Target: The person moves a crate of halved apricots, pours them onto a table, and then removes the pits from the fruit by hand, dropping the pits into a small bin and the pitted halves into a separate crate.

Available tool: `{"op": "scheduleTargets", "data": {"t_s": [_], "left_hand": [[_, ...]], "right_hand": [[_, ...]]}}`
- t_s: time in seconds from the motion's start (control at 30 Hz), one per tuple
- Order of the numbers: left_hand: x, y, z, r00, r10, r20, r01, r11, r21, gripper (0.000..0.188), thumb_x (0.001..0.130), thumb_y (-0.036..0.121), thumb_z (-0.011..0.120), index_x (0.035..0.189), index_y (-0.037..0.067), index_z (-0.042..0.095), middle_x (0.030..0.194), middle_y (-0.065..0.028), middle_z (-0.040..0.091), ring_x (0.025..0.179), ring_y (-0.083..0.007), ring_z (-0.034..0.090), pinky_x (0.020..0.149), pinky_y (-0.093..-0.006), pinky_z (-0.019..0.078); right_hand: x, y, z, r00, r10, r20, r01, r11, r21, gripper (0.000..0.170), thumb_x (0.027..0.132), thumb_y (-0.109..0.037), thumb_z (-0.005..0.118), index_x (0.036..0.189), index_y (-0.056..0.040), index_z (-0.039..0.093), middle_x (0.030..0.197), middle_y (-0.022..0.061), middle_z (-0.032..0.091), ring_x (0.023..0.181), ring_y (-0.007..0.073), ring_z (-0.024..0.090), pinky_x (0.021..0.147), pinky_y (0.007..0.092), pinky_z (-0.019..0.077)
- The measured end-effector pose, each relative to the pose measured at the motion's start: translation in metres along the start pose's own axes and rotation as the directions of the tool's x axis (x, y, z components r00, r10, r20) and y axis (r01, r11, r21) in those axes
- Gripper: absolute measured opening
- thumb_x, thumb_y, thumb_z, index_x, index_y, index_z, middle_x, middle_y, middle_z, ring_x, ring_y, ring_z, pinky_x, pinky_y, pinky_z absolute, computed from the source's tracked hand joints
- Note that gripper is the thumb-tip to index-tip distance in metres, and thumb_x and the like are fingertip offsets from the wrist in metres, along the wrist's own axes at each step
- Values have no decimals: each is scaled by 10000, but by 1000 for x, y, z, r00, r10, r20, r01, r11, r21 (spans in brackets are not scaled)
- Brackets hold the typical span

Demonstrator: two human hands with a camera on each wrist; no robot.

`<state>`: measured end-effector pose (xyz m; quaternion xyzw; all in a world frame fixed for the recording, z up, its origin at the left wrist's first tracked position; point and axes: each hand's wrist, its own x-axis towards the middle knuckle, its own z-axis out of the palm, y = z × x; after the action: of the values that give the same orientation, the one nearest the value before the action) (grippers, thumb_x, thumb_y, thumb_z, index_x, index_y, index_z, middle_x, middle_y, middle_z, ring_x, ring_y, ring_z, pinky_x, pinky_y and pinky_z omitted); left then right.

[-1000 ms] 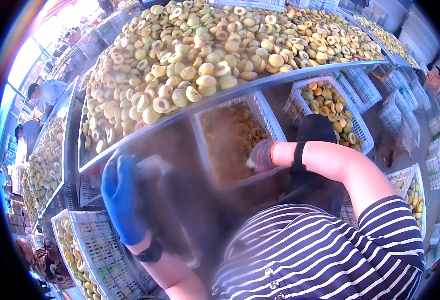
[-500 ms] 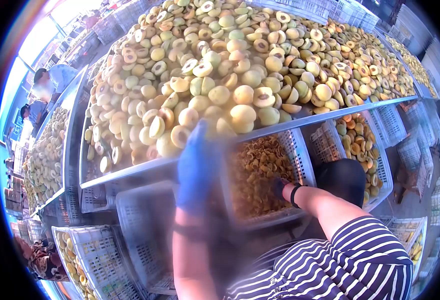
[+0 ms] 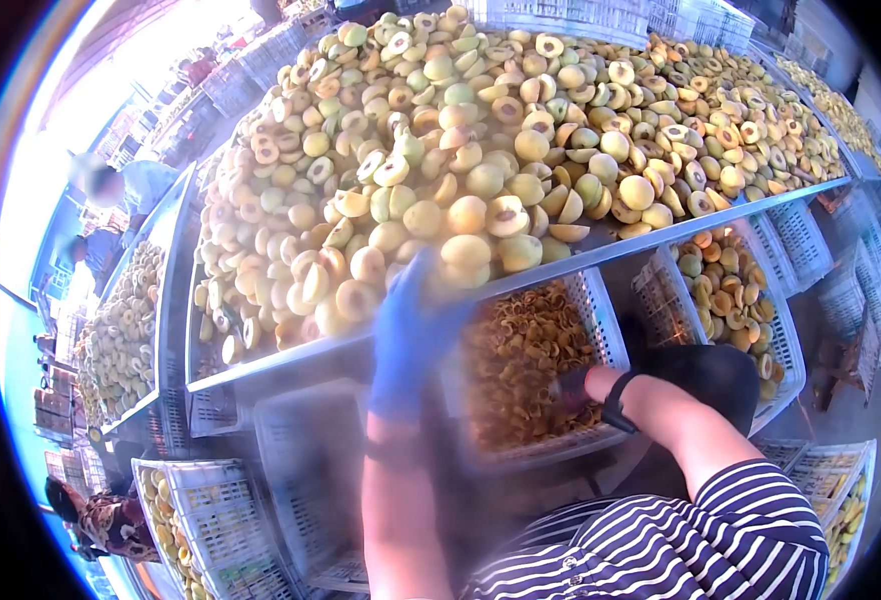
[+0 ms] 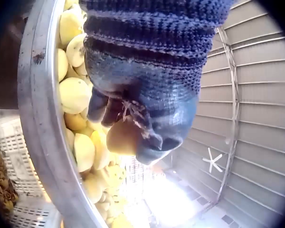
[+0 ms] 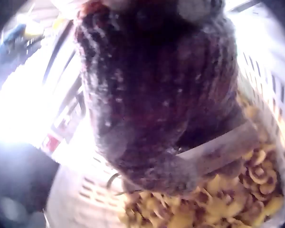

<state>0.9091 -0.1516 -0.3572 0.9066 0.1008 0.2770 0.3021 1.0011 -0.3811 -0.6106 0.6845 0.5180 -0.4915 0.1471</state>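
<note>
My left hand (image 3: pixel 406 335), in a blue glove, is at the near edge of a metal-rimmed table heaped with halved yellow peaches (image 3: pixel 466 215). In the left wrist view its thumb and fingers curl round a peach half (image 4: pixel 123 137), beside the heap. Lower and to the right, my right hand (image 3: pixel 575 388), in a dark knitted glove, is over a white crate (image 3: pixel 613 325) of brownish-yellow fruit scraps (image 3: pixel 521 360). It grips a tool with a flat pale handle (image 5: pixel 223 149); a thin curved metal loop (image 5: pixel 115 183) shows past the fingers.
The table's metal rim (image 3: pixel 661 238) runs between heap and crates. Another crate of peach halves (image 3: pixel 731 285) stands to the right, and a white crate (image 3: pixel 306 450) below my left arm. A crate with fruit (image 3: pixel 201 520) is at lower left. People (image 3: pixel 141 190) work at a table farther left.
My left hand has moved from low on the left up and right to the heap's edge, and now holds a peach half. The right hand stays over the scraps crate. The head view has shifted.
</note>
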Motion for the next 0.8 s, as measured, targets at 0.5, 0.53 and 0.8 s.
{"op": "scheduleTargets", "data": {"t_s": [0.5, 0.53, 0.8], "left_hand": [[-74, 117, -2, 939, 287, 192, -238, 941, -241, 733, 627, 45, 825, 1311, 27, 563, 1309, -211, 582, 1250, -376, 542, 1033, -420, 458], [-77, 120, -3, 947, 241, 214, -179, 945, -273, 722, 626, 49, 827, 1302, 29, 573, 1302, -212, 590, 1244, -377, 550, 1037, -417, 457], [-67, 107, -9, 922, 199, 331, -13, 872, -490, 703, 644, 50, 820, 1302, -4, 578, 1303, -162, 616, 1244, -300, 569, 1060, -409, 434]], "right_hand": [[-251, -117, -65, 240, 248, -939, 918, 255, 302, 356, 807, -147, 779, 1076, 3, 601, 944, 104, 656, 878, 187, 616, 833, 327, 505], [-251, -116, -61, 223, 226, -948, 913, 291, 284, 338, 814, -132, 765, 1074, 3, 597, 940, 100, 651, 875, 183, 611, 828, 329, 504], [-213, -106, -60, 60, 218, -974, 872, 463, 157, 256, 825, -97, 682, 1051, -24, 585, 940, 28, 603, 846, 150, 568, 781, 342, 493]]}}
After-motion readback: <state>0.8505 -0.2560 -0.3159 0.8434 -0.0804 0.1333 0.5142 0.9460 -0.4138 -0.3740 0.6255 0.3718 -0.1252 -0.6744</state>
